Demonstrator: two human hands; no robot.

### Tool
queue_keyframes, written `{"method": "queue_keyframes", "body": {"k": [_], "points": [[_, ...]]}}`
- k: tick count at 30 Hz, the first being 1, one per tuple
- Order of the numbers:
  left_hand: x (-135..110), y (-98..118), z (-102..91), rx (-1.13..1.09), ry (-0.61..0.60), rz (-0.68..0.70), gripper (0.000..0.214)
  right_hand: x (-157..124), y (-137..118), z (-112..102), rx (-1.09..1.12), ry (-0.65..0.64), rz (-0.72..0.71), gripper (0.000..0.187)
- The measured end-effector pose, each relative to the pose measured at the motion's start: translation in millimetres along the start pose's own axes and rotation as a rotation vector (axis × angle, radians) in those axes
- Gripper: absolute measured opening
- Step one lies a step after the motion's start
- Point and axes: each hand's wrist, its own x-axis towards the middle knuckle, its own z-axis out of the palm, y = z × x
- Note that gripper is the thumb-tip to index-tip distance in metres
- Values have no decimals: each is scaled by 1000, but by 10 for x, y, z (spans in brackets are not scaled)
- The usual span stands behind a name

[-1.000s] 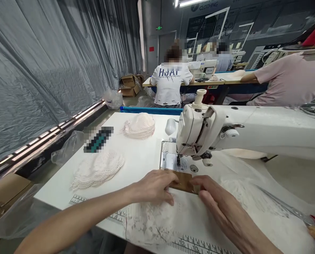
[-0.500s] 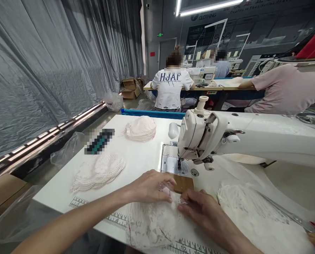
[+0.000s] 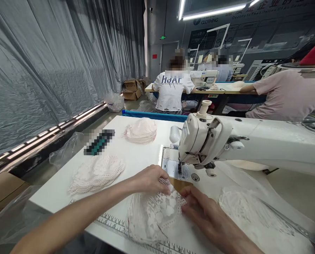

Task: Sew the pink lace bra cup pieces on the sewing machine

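A piece of white lace fabric (image 3: 157, 211) hangs between my two hands at the front of the sewing table. My left hand (image 3: 149, 179) pinches its upper edge, thumb and fingers closed together. At the lace's right edge, my right hand (image 3: 200, 208) grips with thumb and forefinger. Just beyond both hands is the sewing machine (image 3: 197, 141), its presser foot (image 3: 179, 167) above the metal needle plate (image 3: 170, 167). A brown block (image 3: 180, 183) lies in front of that plate, partly covered by my right hand.
On the white table (image 3: 136, 162) lie a stack of white lace pieces (image 3: 96, 174) and a pale pink stack (image 3: 141, 130). More white lace (image 3: 253, 211) rests at right with metal scissors (image 3: 281, 220) on it. Co-workers sit ahead, one in a white shirt (image 3: 172, 90).
My left hand has risen slightly and now pulls the lace edge up, so the lace stands more spread between my hands. The camera view has shifted a little.
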Motion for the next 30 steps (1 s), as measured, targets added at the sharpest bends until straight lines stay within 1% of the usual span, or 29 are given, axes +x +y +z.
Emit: {"method": "queue_keyframes", "body": {"k": [2,4,7,9,10,12,15,19,21,23,25,27,29,30], "points": [[122,15,-48,94,-31,-27,24,15,73,-71,-90,72,-91,18],[234,23,-77,153,-57,-21,26,41,142,-149,-194,117,-212,25],[359,41,-104,204,-81,18,32,78,230,-204,-337,87,-448,38],[418,68,-129,227,-95,22,36,89,285,-186,-410,95,-576,41],[443,85,-146,243,-103,17,37,89,310,-167,-434,113,-616,40],[488,125,-183,291,-121,1,38,89,356,-132,-470,141,-646,38],[547,176,-228,351,-126,-24,30,111,401,-118,-541,146,-692,35],[617,193,-241,397,-145,-30,23,179,395,-164,-622,256,-836,39],[656,179,-246,422,-142,-25,22,198,368,-186,-666,277,-845,42],[697,158,-264,447,-116,-17,23,193,347,-192,-707,253,-836,42],[732,134,-283,477,-70,-7,25,171,350,-175,-725,245,-821,44],[743,111,-273,521,10,-11,22,144,373,-145,-748,226,-790,44],[711,87,-197,576,141,-28,12,121,396,-113,-765,217,-753,42],[674,71,-127,599,210,-41,15,112,400,-100,-771,212,-741,41]]}}
